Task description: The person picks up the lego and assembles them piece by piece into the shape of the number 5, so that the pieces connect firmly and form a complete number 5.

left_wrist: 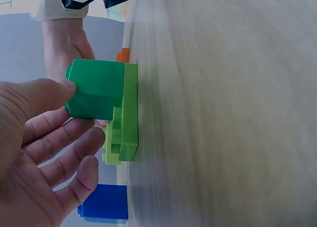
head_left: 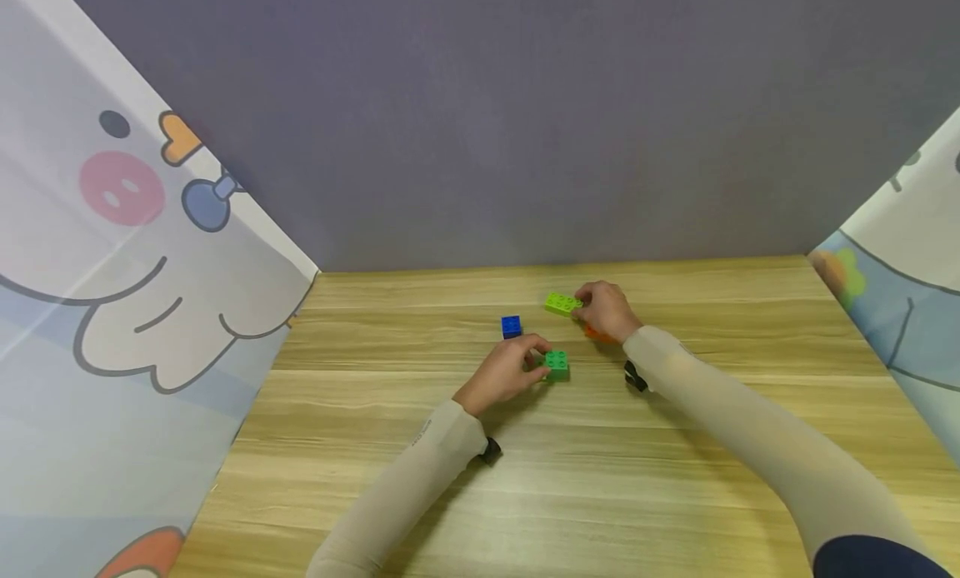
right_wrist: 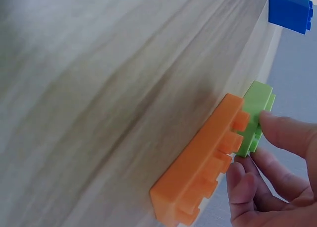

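My left hand [head_left: 504,373] holds a green building brick [head_left: 557,365] with the thumb on its near side, the index finger curving behind it. In the left wrist view, this brick sits on one end of a flat light-green brick [left_wrist: 130,113] on the table. Farther back, my right hand [head_left: 609,311] pinches one end of a flat lime-green brick [head_left: 561,303] between thumb and fingers. A long orange brick [right_wrist: 198,167] lies just in front of that hand, mostly covered by it in the head view. Behind the left hand stands a blue brick [head_left: 511,326].
The wood-grain table [head_left: 600,486] meets a grey wall [head_left: 540,128] at the back. Printed cartoon panels [head_left: 150,328] rise at the left and right sides. Black wrist straps [head_left: 635,376] hang below the sleeves.
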The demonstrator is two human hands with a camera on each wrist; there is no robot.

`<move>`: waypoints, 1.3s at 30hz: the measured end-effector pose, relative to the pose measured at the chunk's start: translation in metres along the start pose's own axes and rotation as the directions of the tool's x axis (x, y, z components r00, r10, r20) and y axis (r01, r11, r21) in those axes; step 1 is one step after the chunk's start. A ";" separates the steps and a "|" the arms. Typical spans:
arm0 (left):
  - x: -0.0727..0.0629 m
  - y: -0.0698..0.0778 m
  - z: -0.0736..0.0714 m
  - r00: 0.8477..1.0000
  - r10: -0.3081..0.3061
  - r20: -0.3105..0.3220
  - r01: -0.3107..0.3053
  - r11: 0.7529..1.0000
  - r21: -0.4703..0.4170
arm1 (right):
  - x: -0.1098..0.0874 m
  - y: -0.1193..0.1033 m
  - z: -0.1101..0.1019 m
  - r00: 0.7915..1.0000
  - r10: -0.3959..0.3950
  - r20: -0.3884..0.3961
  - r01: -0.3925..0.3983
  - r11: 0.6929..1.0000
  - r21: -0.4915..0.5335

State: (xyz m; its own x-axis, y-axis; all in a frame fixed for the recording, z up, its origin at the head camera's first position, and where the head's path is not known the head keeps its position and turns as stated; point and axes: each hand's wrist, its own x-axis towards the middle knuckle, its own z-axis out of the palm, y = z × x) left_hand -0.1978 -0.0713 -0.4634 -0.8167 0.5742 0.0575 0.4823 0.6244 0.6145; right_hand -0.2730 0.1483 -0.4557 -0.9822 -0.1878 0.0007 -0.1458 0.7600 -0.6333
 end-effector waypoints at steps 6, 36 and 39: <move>0.001 0.002 0.001 1.000 -0.008 -0.004 0.008 1.000 -0.001 | -0.001 -0.002 -0.003 1.000 0.026 0.005 -0.026 0.999 -0.018; -0.003 0.005 -0.010 0.993 0.083 -0.082 -0.080 0.996 0.035 | -0.024 -0.030 -0.022 0.976 -0.218 0.023 0.214 0.970 0.119; -0.003 0.005 -0.013 0.984 0.111 -0.138 -0.107 0.994 0.034 | -0.027 -0.032 -0.024 0.972 -0.234 0.027 0.229 0.966 0.119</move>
State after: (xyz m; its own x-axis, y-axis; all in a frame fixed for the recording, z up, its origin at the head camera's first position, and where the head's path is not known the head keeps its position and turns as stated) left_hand -0.1976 -0.0768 -0.4500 -0.7941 0.5613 0.2331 0.5774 0.5769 0.5777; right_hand -0.2449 0.1439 -0.4171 -0.9172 -0.3774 0.1277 -0.3519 0.6170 -0.7039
